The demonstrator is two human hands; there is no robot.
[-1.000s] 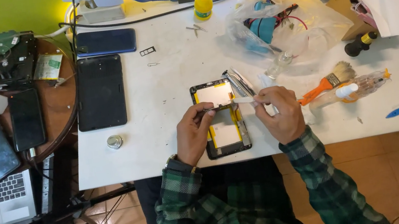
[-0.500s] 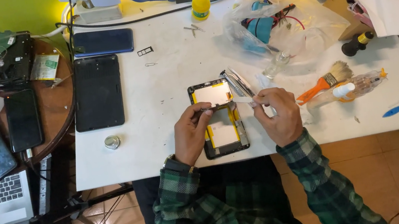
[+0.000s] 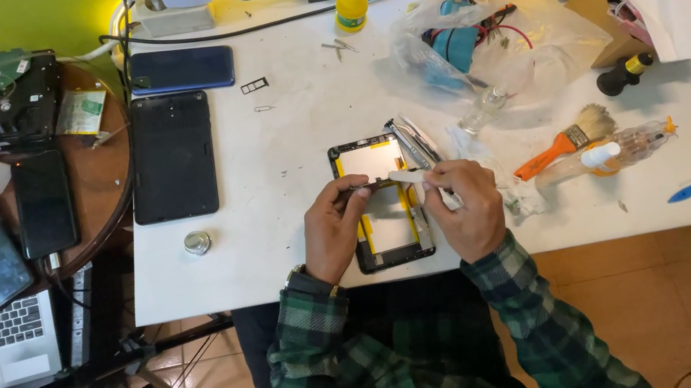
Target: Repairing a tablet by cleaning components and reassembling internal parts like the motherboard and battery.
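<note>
The opened tablet (image 3: 382,202) lies near the surface's (image 3: 279,229) near edge. The left hand (image 3: 333,231) pinches its frame; the right hand (image 3: 468,209) grips a white tool (image 3: 424,184) over it.

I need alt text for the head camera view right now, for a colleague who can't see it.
Seen from above, a person's left hand and right hand work on an opened tablet with yellow inner parts, on a white table; the right hand holds a slim white tool. An orange-handled brush lies to the right, a dark tablet to the left.
</note>
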